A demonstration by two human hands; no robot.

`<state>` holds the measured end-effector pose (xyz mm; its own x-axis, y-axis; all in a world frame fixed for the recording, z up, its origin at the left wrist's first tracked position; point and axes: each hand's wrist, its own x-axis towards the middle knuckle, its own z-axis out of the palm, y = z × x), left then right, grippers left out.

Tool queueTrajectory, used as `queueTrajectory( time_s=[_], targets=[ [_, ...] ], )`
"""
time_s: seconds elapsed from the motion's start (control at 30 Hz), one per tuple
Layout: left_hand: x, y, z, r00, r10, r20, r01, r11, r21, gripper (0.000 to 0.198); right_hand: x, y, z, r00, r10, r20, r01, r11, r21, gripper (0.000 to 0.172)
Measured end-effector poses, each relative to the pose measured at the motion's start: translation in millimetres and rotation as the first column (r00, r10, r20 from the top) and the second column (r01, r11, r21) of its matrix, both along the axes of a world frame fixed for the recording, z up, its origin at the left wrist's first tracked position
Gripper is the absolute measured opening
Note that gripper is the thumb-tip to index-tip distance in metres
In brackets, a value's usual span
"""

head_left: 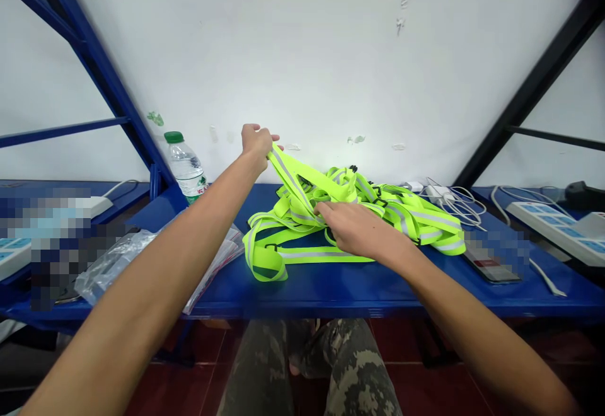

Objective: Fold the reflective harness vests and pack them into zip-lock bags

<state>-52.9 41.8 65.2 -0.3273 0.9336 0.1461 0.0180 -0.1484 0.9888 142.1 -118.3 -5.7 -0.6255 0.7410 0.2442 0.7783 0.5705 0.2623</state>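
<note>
Left hand (258,145) grasps a neon strap (289,169); right hand (354,225), grip unclear, touches the tangled pile (425,217). Bottle (186,164) stands far left; phone (494,270) lies right.

This looks like a workshop or plain workroom — a blue metal bench (378,290) with blue framework (108,88) stands against a scuffed white wall (307,57), above a dark red tiled floor (420,387). Power strips (551,219) lie to either side — chargers (440,195), clear plastic packaging (111,261) and heaped reflective straps (425,217) between.
</note>
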Motion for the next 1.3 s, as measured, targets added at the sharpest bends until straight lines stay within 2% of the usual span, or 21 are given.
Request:
queueTrajectory(
  time_s=[0.07,0.13,0.23,0.27,0.3,0.37,0.4,0.47,0.57,0.63,0.7,0.73,0.8,0.83,0.9,0.97,1.0,1.07,1.17,1.23,1.3],
  targets=[
    [-7.9,-4.1,-1.4,0.983,-0.08,-0.167,0.061,0.991,-0.118,0.026,5.3,5.3,1.9,1.0,-0.002,-0.022,0.004,0.998,0.061,0.031],
    [-12.2,-12.1,-2.0,0.91,-0.177,-0.374,0.083,0.963,-0.256,0.021,7.2,8.9,4.8,0.998,0.0,-0.067,0.011,0.987,0.161,0.03],
    [-3.7,-33.2,0.9,0.802,-0.223,-0.555,0.129,0.971,-0.203,0.023,5.0,13.4,9.3,0.987,0.008,-0.162,0.047,0.943,0.33,0.033],
    [3.0,-41.9,2.8,0.784,-0.273,-0.557,0.214,0.962,-0.17,0.024,3.6,15.3,10.5,0.98,0.014,-0.2,0.064,0.923,0.38,0.035],
    [10.8,-50.6,4.9,0.753,-0.386,-0.533,0.341,0.921,-0.187,0.027,2.1,17.3,11.5,0.97,0.024,-0.241,0.081,0.904,0.419,0.037],
    [26.2,-65.7,8.7,0.659,-0.625,-0.42,0.557,0.78,-0.286,0.035,-0.2,21.3,13.3,0.944,0.053,-0.326,0.108,0.883,0.456,0.042],
    [32.2,-71.0,10.0,0.618,-0.7,-0.357,0.628,0.713,-0.311,0.036,-0.9,22.9,14.3,0.928,0.081,-0.365,0.102,0.885,0.455,0.043],
    [38.1,-75.4,11.4,0.574,-0.776,-0.26,0.71,0.63,-0.315,0.032,-0.5,24.4,16.5,0.883,0.18,-0.433,0.024,0.905,0.424,0.043],
    [31.5,-70.1,12.6,0.558,-0.807,-0.192,0.765,0.59,-0.257,0.023,7.3,24.0,19.4,0.747,0.339,-0.572,-0.107,0.91,0.4,0.041],
    [22.4,-65.4,15.1,0.595,-0.784,-0.179,0.767,0.62,-0.167,0.02,18.6,26.5,20.0,0.617,0.36,-0.7,-0.062,0.909,0.412,0.04],
    [15.6,-64.8,19.8,0.66,-0.731,-0.173,0.736,0.675,-0.046,0.02,34.2,34.0,19.3,0.494,0.313,-0.811,0.016,0.93,0.368,0.045],
    [13.9,-66.2,22.8,0.69,-0.704,-0.168,0.716,0.698,0.012,0.022,43.0,39.5,18.7,0.453,0.26,-0.853,0.013,0.955,0.297,0.051],
    [13.7,-70.1,29.8,0.718,-0.677,-0.163,0.695,0.711,0.109,0.024,60.7,51.4,17.2,0.435,0.105,-0.894,-0.121,0.991,0.058,0.067],
    [14.1,-71.2,33.5,0.721,-0.673,-0.165,0.693,0.705,0.153,0.025,68.9,56.5,16.6,0.459,0.014,-0.888,-0.217,0.971,-0.096,0.076],
    [12.8,-67.6,40.7,0.739,-0.649,-0.182,0.673,0.697,0.249,0.027,82.3,62.2,16.0,0.586,-0.15,-0.797,-0.339,0.847,-0.409,0.089],
    [4.8,-53.2,47.2,0.795,-0.571,-0.205,0.605,0.717,0.347,0.032,90.6,61.0,16.4,0.757,-0.238,-0.608,-0.276,0.727,-0.629,0.096],
    [-2.3,-42.2,49.9,0.829,-0.516,-0.216,0.558,0.736,0.384,0.035,92.6,58.4,16.8,0.829,-0.259,-0.496,-0.19,0.704,-0.685,0.097],
    [-20.5,-16.2,53.4,0.879,-0.403,-0.255,0.475,0.789,0.389,0.046,93.0,51.6,17.5,0.906,-0.284,-0.314,-0.014,0.722,-0.692,0.096],
    [-45.5,13.6,52.4,0.882,-0.297,-0.365,0.399,0.884,0.244,0.074,87.8,44.9,16.5,0.93,-0.337,-0.145,0.182,0.768,-0.614,0.085],
    [-50.9,15.4,47.9,0.904,-0.202,-0.376,0.304,0.923,0.234,0.084,84.5,46.3,13.7,0.935,-0.355,-0.016,0.286,0.778,-0.56,0.069],
    [-44.8,1.8,41.5,0.955,-0.076,-0.288,0.17,0.933,0.318,0.077,84.1,52.6,10.2,0.93,-0.354,0.098,0.353,0.79,-0.502,0.036]
  ],
)
